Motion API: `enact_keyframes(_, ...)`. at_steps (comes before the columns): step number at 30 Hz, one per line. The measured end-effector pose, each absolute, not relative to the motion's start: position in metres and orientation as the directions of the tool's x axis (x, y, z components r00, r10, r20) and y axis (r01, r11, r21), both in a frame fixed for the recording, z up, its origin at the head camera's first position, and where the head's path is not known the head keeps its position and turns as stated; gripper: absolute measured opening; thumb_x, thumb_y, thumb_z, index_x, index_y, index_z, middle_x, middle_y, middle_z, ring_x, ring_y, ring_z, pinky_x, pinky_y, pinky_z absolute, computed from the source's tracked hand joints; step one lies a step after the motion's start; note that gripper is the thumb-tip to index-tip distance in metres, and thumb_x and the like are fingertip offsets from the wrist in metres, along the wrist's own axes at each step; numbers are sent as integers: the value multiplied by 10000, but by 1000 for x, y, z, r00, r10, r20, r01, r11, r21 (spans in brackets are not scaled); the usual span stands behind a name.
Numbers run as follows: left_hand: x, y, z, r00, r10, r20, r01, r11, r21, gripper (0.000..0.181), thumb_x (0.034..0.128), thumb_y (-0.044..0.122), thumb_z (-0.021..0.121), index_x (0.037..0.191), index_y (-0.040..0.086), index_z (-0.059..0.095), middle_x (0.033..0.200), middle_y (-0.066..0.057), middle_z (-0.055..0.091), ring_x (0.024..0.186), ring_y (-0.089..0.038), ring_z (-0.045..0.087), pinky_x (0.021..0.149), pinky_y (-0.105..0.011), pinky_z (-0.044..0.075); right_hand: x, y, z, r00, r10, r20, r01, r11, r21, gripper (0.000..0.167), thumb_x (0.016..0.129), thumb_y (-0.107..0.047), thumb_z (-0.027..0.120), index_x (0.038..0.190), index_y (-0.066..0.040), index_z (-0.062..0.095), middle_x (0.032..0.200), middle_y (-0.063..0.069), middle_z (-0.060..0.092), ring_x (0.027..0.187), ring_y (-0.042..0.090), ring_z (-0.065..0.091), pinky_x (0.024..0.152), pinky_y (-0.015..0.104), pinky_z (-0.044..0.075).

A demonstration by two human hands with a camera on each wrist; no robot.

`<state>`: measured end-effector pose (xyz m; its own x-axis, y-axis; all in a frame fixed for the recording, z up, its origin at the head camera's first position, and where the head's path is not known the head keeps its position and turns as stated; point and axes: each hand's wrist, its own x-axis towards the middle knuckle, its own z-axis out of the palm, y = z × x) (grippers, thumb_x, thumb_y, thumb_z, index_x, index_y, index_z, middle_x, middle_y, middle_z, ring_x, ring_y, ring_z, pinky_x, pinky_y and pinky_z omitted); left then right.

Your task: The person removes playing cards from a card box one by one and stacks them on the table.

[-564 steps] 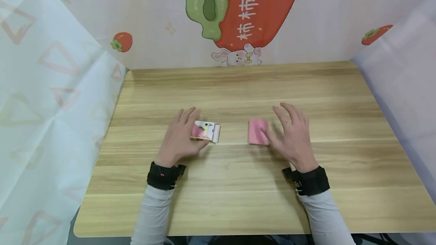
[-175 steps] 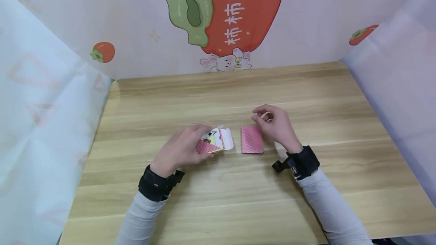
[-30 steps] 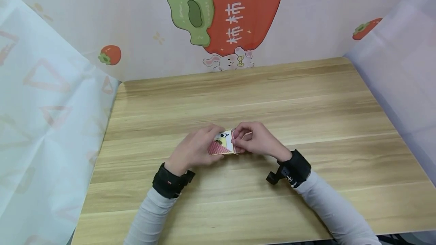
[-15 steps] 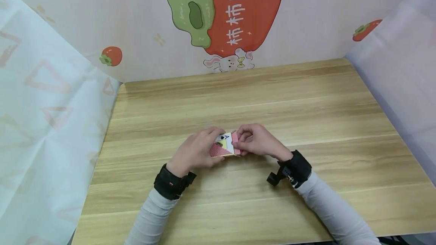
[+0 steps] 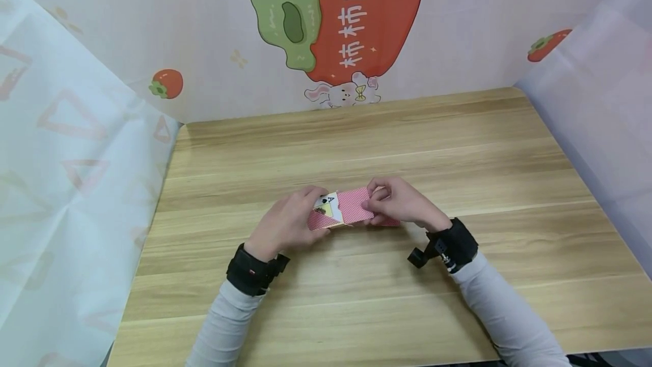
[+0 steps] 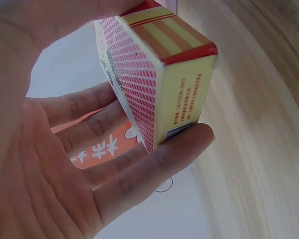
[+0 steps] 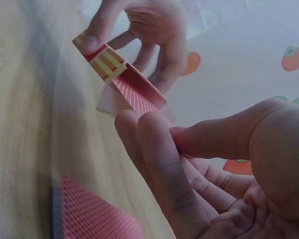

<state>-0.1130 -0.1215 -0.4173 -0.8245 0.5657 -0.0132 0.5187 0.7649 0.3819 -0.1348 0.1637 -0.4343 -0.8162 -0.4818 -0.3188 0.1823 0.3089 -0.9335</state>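
My left hand grips a playing card box, thumb on one side edge and fingertips on the other. The box shows an ace and a red checked pattern; its open end points right. From that end sticks a red-backed playing card, and my right hand pinches its outer end between thumb and fingers. Whether it is one card or a few, I cannot tell. In the right wrist view a flap stands beside the box's mouth. Below the right hand a deck of red-backed cards lies on the table, mostly hidden in the head view.
The wooden table reaches to a printed cloth at the back, with further cloths hanging at the left and right. Each wrist wears a black strap with a small camera.
My right hand has moved right, away from the box, and the pinched card now shows at length between them. Several seconds ago the right hand was above the deck, holding nothing.
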Motion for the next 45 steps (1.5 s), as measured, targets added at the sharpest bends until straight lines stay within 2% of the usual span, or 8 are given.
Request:
enact_keyframes(6,-115,-129,-416,-840,543,4,502,774,385,744,797,302,940,1407,64,586,1349,-108,680,1074,-230,682,937,-419,590,-141,183,-427,-841,-464,-276,136,312,-940,180,1048,-44,610,1204,29,562,1003,195,739,862,327,783,781,419,645)
enact_keyframes(10,-117,-132,-414,-841,541,13,502,771,392,742,795,279,939,1406,53,582,1334,-111,688,1057,-239,685,934,-419,591,-146,196,-422,-869,-422,-258,111,341,-933,210,1034,-21,607,1237,33,593,1052,204,713,907,312,750,795,427,634)
enact_keyframes(13,-118,-133,-413,-841,541,14,502,770,393,744,796,278,936,1410,54,581,1321,-116,691,1044,-244,682,923,-422,591,-150,204,-420,-893,-379,-242,85,385,-919,230,1041,-63,627,1253,24,643,1094,186,706,912,293,717,795,409,619)
enact_keyframes(20,-119,-133,-413,-833,553,20,515,762,392,744,788,290,945,1397,60,585,1276,-110,700,1010,-240,679,903,-416,589,-157,214,-430,-918,-283,-276,128,447,-885,257,999,-222,761,1159,-28,704,975,99,706,853,228,663,757,366,593)
enact_keyframes(27,-118,-133,-415,-833,553,24,516,759,396,722,791,274,940,1387,61,594,1291,-101,700,1021,-239,685,908,-414,590,-162,213,-446,-907,-260,-330,201,422,-884,337,953,-202,825,1152,14,660,855,64,683,762,176,674,710,313,617)
enact_keyframes(34,-117,-133,-414,-835,550,16,510,762,399,728,798,282,935,1398,57,590,1318,-110,692,1041,-244,684,923,-417,589,-163,209,-454,-912,-259,-318,177,450,-875,304,955,-187,823,1117,23,673,856,70,708,705,154,703,687,315,627)
enact_keyframes(45,-117,-133,-417,-836,548,15,509,765,394,724,793,291,944,1385,59,598,1316,-107,691,1046,-239,681,923,-415,588,-161,206,-458,-929,-238,-282,121,525,-842,272,944,-210,838,1068,-8,705,886,92,716,690,193,728,650,323,622)
